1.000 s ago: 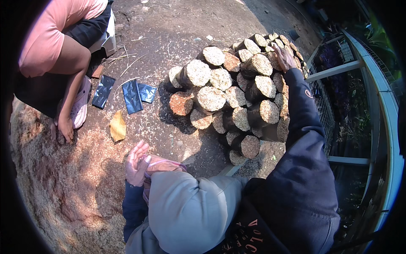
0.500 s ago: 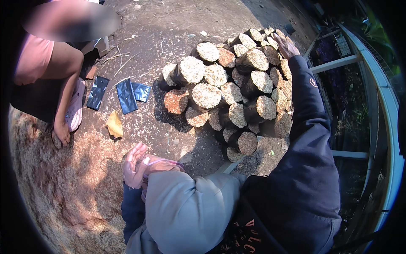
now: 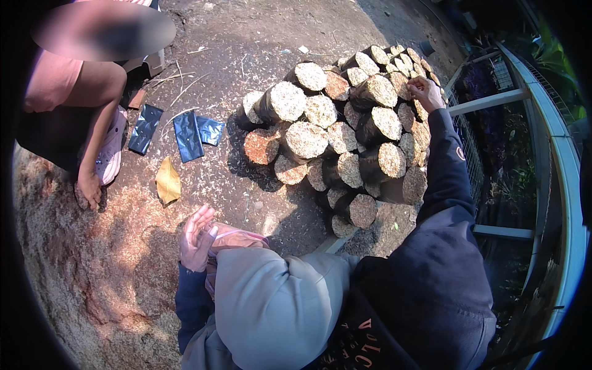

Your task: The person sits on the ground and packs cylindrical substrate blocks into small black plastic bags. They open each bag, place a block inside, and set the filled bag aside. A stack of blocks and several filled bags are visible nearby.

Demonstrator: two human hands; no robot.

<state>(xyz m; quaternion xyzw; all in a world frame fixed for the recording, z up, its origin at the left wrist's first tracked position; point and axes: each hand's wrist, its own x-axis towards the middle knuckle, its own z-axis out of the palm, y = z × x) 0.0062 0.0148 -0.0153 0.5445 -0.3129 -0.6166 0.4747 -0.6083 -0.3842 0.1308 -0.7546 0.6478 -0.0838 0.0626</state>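
My right hand (image 3: 430,94) reaches over the upper right of a pile of black bags (image 3: 372,168) packed with pale, chipped material. Its fingers are bent and pinched at a bag top; what they grip, if anything, is too small to make out. My left hand (image 3: 197,242) is open, fingers apart and palm partly upward, beside my pink-strapped footwear (image 3: 242,239) and grey-clad knee (image 3: 277,296). Several bag tops are reddish brown (image 3: 260,147), the others pale.
Another person (image 3: 92,92) crouches at upper left, hand near the ground. Folded black plastic sheets (image 3: 187,137) and a yellow dry leaf (image 3: 168,182) lie between us. Wood shavings (image 3: 92,271) cover the lower-left ground. A pale frame with mesh (image 3: 533,227) runs along the right.
My right hand has drawn back slightly toward me from the pile's far right, and its fingers are now more curled. My left hand stays open in about the same place.
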